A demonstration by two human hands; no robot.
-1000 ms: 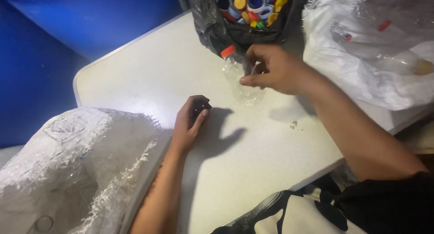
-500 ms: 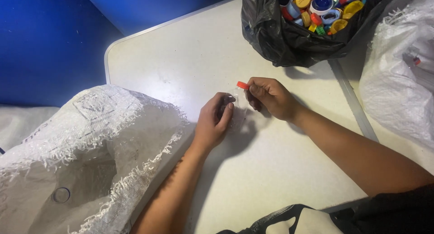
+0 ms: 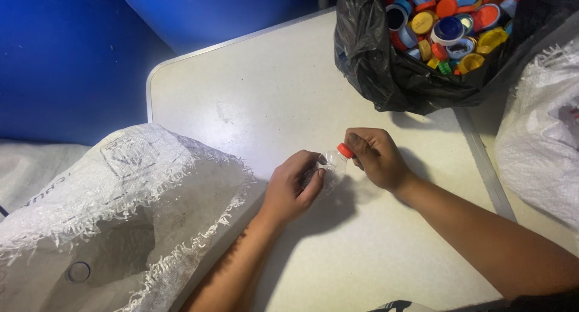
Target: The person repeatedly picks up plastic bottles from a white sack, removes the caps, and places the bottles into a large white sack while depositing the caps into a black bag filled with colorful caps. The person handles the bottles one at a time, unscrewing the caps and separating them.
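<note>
Bottle (image 3: 330, 167), small, clear and crushed, sits between the 2 hands just above the bench (image 3: 265, 95), its red cap (image 3: 345, 150) pointing up and to the right. The left hand (image 3: 292, 188) is wrapped around the bottle's body, fingers curled over it and thumb pressed on its near side. The right hand (image 3: 375, 158) is closed on the cap end, fingertips pinching around the cap. Both hands are close together, joined only through the bottle.

Beyond the right hand, well apart from it, a black bag (image 3: 386, 71) rests open on the bench, filled with loose caps (image 3: 449, 25) in red, blue, yellow and orange. Left of the left hand, a white woven sack (image 3: 120, 191) gapes open at the bench's edge, with what looks like a clear bottle lying deep inside. Right of the right hand, past a seam in the bench, lies another white sack (image 3: 540, 161). Behind the bench stands a blue wall (image 3: 66, 53).
</note>
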